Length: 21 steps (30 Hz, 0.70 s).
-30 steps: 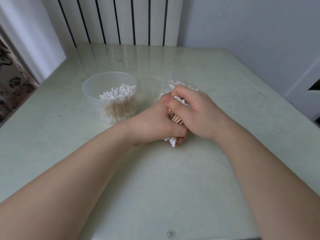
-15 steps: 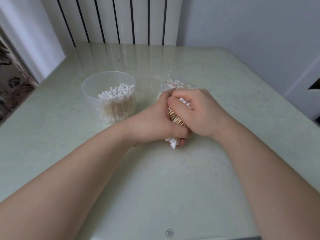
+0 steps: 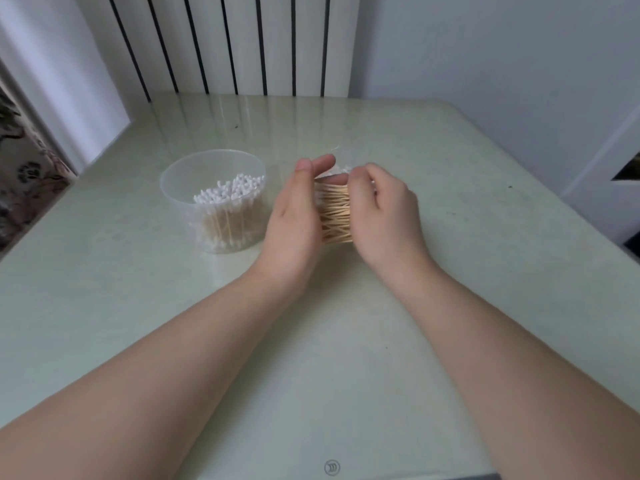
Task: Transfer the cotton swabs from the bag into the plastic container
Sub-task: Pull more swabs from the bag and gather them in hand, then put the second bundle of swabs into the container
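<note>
- The left hand (image 3: 298, 216) stands on edge with its fingers straight and close together, the palm pressed flat against the left end of a bundle of cotton swabs (image 3: 335, 216).
- The right hand (image 3: 384, 216) faces it from the other side, back to the camera, its fingers curled over the bundle's right end and gripping it.
- The bundle sits between the two palms, held above the tabletop (image 3: 346, 358). Its thin, pale wooden sticks are packed tight, and a few cross one another.
- The sticks' long axis runs from one palm to the other, roughly level. The cotton tips are hidden against the hands.
- Just above the bundle, between the fingertips, a scrap of clear, crinkled bag (image 3: 337, 172) shows faintly. Whether it wraps the sticks cannot be told.
- Just left of the left hand stands the plastic container (image 3: 180, 188), a round, translucent tub with smooth walls. It is not touching the hand.
- Inside it, more swabs (image 3: 230, 190) stand upright against the side nearest the hand, their fluffy white tips pointing up.
- The tabletop is pale green, glossy and faintly mottled.
</note>
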### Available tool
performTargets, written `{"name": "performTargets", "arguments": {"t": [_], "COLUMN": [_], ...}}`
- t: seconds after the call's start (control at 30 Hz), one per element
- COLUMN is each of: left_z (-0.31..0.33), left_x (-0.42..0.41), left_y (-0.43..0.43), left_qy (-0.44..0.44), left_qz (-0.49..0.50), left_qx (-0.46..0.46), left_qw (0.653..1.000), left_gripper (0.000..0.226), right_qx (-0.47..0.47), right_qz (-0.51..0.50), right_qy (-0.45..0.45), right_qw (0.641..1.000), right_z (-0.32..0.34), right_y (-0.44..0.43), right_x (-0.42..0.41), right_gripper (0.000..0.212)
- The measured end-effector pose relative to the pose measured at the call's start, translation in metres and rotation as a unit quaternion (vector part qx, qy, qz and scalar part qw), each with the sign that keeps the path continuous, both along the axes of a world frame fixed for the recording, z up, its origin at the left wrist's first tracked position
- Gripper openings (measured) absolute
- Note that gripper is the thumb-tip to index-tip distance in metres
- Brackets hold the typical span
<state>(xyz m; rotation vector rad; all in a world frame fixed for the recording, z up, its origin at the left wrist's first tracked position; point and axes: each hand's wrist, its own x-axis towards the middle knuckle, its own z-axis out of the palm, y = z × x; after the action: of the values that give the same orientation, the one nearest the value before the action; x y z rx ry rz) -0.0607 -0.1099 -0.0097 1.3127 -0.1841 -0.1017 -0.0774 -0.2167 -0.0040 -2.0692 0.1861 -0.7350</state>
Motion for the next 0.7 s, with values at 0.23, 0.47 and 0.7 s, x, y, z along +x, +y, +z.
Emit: {"name": "performTargets", "arguments": {"t": [0.23, 0.47, 0.7], "left_z": [0.002, 0.019, 0.032], "left_x": [-0.005, -0.007, -0.011], "left_y": [-0.002, 0.005, 0.006], "left_qy": [-0.049, -0.087, -0.035], "left_qz": [0.085, 0.055, 0.043], "left_qx": [0.031, 0.053, 0.025], "left_qw": [0.995, 0.993, 0.998], "left_gripper": [0.043, 0.037, 0.03], "right_qx": [0.02, 0.028, 0.05], "right_qz": [0.019, -0.002, -0.025], "right_qy": [0.006, -0.001, 0.016], "right_qw": [1.0, 1.0, 0.998], "right_z": [-0.003, 0.007, 0.014], "right_y": [0.013, 0.013, 0.01], "right_x": [-0.001, -0.008, -0.011], "right_gripper": [0.035, 0.038, 0.04]}}
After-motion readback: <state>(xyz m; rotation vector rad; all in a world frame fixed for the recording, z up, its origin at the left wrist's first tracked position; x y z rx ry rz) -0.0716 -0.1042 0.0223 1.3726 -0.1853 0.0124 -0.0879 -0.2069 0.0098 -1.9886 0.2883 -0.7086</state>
